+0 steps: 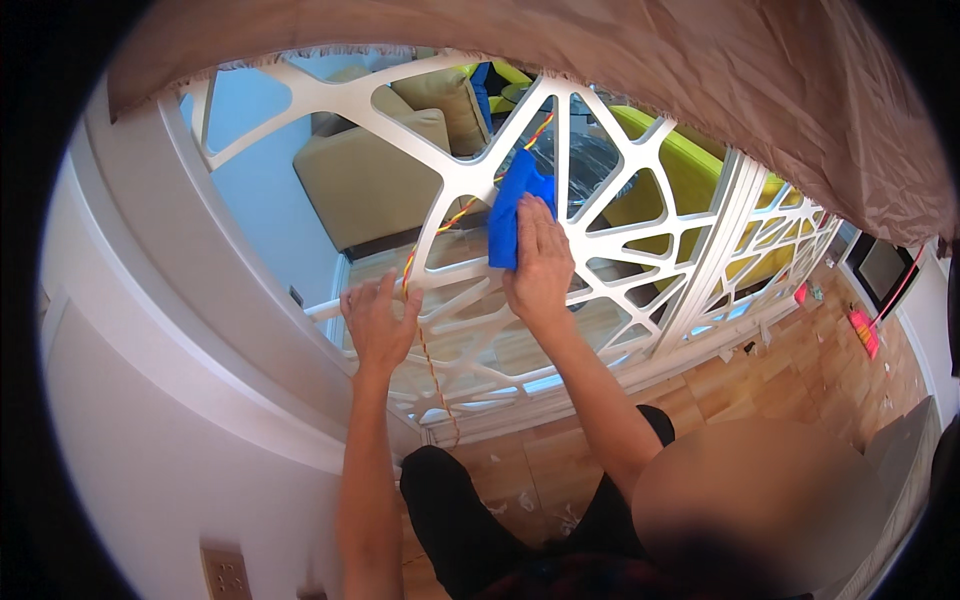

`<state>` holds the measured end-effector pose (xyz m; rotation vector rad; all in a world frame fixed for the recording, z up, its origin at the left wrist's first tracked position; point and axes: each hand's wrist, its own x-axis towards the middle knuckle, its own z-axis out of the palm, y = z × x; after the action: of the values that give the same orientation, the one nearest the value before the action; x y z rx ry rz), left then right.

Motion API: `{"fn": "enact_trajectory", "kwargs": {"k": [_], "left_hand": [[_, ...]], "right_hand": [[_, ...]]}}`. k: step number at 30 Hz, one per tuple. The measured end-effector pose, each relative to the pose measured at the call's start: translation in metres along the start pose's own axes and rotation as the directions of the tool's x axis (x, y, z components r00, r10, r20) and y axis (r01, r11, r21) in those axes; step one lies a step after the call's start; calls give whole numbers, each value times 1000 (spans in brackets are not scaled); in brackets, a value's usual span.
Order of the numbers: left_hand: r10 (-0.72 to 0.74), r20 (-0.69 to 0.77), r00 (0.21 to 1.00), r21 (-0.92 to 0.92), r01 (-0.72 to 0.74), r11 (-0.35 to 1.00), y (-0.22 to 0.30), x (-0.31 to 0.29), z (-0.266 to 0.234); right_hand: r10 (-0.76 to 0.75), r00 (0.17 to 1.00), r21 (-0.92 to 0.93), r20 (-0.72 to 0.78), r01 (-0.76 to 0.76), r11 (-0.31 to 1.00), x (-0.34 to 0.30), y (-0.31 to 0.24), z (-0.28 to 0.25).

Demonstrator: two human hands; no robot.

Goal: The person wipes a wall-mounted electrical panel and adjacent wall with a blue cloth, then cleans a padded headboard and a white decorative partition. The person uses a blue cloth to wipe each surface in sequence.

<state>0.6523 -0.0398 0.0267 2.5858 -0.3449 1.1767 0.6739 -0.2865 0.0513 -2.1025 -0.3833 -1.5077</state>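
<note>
A white lattice screen (462,182) with irregular openings stands in front of me. My right hand (541,268) presses a folded blue cloth (508,215) against its bars near the middle, fingers over the cloth. Lower and to the left, my left hand (378,325) rests by a lattice bar near the side wall, its fingers spread and holding nothing. A twisted red-and-yellow cord (455,218) runs through the lattice, passing close to my left fingertips and hanging down to the floor.
Brown fabric (640,40) hangs across the top. Behind the lattice are a beige sofa (375,180) and yellow-green seating (690,165). A pink broom head (863,335) and scraps lie on the wooden floor (740,400) at right. A wall socket (226,573) is lower left.
</note>
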Motion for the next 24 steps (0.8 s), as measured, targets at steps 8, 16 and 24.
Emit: {"fn": "enact_trajectory", "kwargs": {"k": [8, 16, 24], "left_hand": [[-67, 53, 996, 59, 63, 996, 11, 2, 0], [-30, 85, 996, 48, 26, 999, 6, 0, 5], [-61, 112, 992, 55, 55, 997, -1, 2, 2]], "right_hand": [[141, 990, 8, -22, -141, 990, 25, -20, -1], [424, 905, 444, 41, -396, 803, 36, 23, -38], [15, 914, -45, -406, -36, 998, 115, 14, -50]]}}
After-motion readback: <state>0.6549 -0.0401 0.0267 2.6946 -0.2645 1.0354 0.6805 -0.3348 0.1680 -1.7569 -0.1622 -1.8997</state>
